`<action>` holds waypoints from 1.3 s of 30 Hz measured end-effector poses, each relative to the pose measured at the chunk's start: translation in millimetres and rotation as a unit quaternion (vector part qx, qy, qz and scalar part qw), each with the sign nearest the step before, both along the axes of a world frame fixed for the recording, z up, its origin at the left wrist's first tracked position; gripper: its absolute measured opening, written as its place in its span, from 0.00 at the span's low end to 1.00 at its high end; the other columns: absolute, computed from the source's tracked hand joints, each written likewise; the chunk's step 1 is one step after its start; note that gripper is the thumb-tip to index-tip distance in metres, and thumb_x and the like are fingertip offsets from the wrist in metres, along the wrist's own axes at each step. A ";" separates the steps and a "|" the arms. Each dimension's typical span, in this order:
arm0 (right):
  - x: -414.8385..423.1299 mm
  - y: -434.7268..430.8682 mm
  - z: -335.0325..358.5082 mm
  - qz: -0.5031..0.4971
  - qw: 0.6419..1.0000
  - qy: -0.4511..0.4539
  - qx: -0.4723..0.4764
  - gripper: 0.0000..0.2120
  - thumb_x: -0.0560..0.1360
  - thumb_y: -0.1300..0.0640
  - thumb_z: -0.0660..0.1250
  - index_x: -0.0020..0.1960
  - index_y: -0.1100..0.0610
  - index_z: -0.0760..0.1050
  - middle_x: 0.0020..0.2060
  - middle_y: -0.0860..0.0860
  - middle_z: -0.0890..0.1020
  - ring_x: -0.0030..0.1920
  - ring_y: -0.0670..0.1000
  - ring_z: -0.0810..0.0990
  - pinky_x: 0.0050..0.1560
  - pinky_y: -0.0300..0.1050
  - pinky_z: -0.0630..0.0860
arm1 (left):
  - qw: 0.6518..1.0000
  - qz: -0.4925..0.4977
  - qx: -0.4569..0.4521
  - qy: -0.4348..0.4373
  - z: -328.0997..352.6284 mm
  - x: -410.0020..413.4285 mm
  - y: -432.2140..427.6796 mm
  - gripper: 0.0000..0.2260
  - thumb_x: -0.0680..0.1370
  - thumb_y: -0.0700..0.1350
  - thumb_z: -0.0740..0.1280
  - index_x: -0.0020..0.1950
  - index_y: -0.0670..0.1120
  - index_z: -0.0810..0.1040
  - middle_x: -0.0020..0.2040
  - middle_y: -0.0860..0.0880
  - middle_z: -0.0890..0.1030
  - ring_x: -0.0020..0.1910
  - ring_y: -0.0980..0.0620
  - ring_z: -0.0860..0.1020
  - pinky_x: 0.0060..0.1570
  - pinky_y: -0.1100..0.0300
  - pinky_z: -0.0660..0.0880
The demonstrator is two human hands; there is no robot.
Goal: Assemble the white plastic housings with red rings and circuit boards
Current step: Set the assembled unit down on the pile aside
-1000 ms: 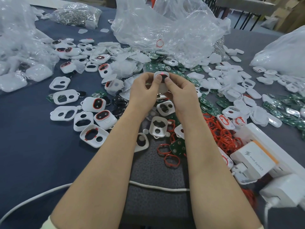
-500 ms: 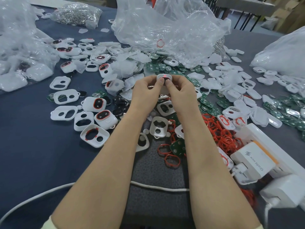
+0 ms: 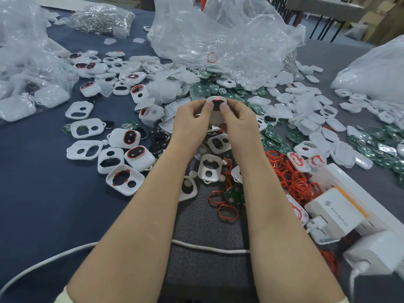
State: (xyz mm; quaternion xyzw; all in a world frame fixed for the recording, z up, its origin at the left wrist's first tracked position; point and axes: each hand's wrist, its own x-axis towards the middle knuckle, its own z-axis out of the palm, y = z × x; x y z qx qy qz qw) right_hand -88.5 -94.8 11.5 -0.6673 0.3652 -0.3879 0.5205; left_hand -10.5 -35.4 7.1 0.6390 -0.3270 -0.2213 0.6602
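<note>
We pinch one white housing (image 3: 215, 106) between left hand (image 3: 191, 122) and right hand (image 3: 238, 122), thumbs pressing its red ring (image 3: 216, 99), above the parts pile; uneven pressure could pop the ring crooked

The housing (image 3: 216, 119) is smooth white plastic with a slight sheen. Rings (image 3: 293, 178) look like matt red rubber. Boards (image 3: 235, 194) are glossy green. Bags (image 3: 229, 31) are clear, crinkled, shiny film. The cloth (image 3: 32, 182) is matt dark blue; the mat (image 3: 207, 228) is coarse grey weave. The charger (image 3: 334, 213) is matt white plastic.
</note>
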 end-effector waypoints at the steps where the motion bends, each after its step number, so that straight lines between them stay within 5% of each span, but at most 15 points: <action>1: -0.4 0.2 0.8 0.011 1.000 -0.007 0.014 0.09 0.80 0.58 0.61 0.58 0.59 0.76 0.54 0.56 0.81 0.55 0.54 0.80 0.59 0.54 0.77 | 1.000 0.003 -0.004 0.008 -0.5 0.8 -0.4 0.08 0.82 0.42 0.62 0.54 0.45 0.81 0.50 0.43 0.83 0.54 0.44 0.81 0.58 0.46 0.77; 9: 0.0 -1.4 -3.4 0.019 0.992 0.090 -0.083 0.07 0.76 0.63 0.66 0.54 0.60 0.77 0.48 0.54 0.83 0.50 0.54 0.81 0.56 0.55 0.76 | 1.000 0.010 -0.002 -0.015 -3.3 2.5 -3.8 0.10 0.82 0.42 0.61 0.57 0.40 0.80 0.49 0.42 0.83 0.53 0.42 0.81 0.57 0.44 0.77; 20: -2.3 -3.4 -3.4 0.029 0.998 0.039 -0.037 0.09 0.75 0.66 0.65 0.53 0.59 0.78 0.49 0.56 0.83 0.53 0.57 0.81 0.58 0.57 0.77 | 0.999 0.024 -0.003 -0.040 1.3 -1.6 -2.0 0.10 0.82 0.44 0.61 0.57 0.43 0.81 0.48 0.45 0.84 0.51 0.46 0.81 0.57 0.47 0.77; 25: 12.1 11.1 8.5 0.053 0.998 0.014 -0.039 0.11 0.79 0.58 0.64 0.59 0.60 0.78 0.49 0.57 0.83 0.51 0.56 0.82 0.55 0.56 0.79 | 0.995 0.078 -0.041 0.040 15.0 3.8 3.6 0.08 0.81 0.45 0.63 0.51 0.43 0.81 0.47 0.45 0.83 0.52 0.44 0.81 0.57 0.45 0.77; 30: 82.2 43.3 27.1 0.085 0.995 -0.009 -0.051 0.06 0.78 0.62 0.65 0.53 0.63 0.77 0.47 0.60 0.83 0.49 0.58 0.82 0.53 0.56 0.79 | 0.962 0.208 -0.102 0.144 35.8 45.1 30.4 0.04 0.80 0.43 0.65 0.48 0.43 0.78 0.45 0.46 0.81 0.46 0.49 0.80 0.57 0.49 0.78; 34: 158.5 91.6 37.8 0.112 0.993 -0.043 0.008 0.09 0.75 0.58 0.70 0.52 0.57 0.72 0.43 0.52 0.82 0.45 0.51 0.82 0.45 0.37 0.78 | 0.923 0.322 -0.126 0.170 50.0 105.0 75.1 0.04 0.79 0.39 0.65 0.51 0.40 0.77 0.49 0.43 0.81 0.50 0.46 0.80 0.60 0.48 0.76; 37: 219.8 127.5 45.7 0.169 0.985 -0.030 0.017 0.12 0.74 0.59 0.70 0.55 0.62 0.75 0.45 0.55 0.82 0.46 0.52 0.81 0.50 0.44 0.77 | 0.893 0.384 -0.143 0.187 57.4 150.6 111.9 0.11 0.79 0.36 0.62 0.59 0.35 0.76 0.55 0.38 0.81 0.53 0.43 0.80 0.58 0.51 0.77; 39: 255.4 146.9 53.1 0.198 0.980 -0.001 0.023 0.11 0.74 0.60 0.69 0.54 0.64 0.78 0.46 0.56 0.82 0.47 0.52 0.80 0.53 0.47 0.77 | 0.882 0.403 -0.139 0.203 60.3 177.2 133.4 0.14 0.79 0.36 0.60 0.62 0.33 0.75 0.59 0.36 0.79 0.53 0.43 0.80 0.49 0.58 0.78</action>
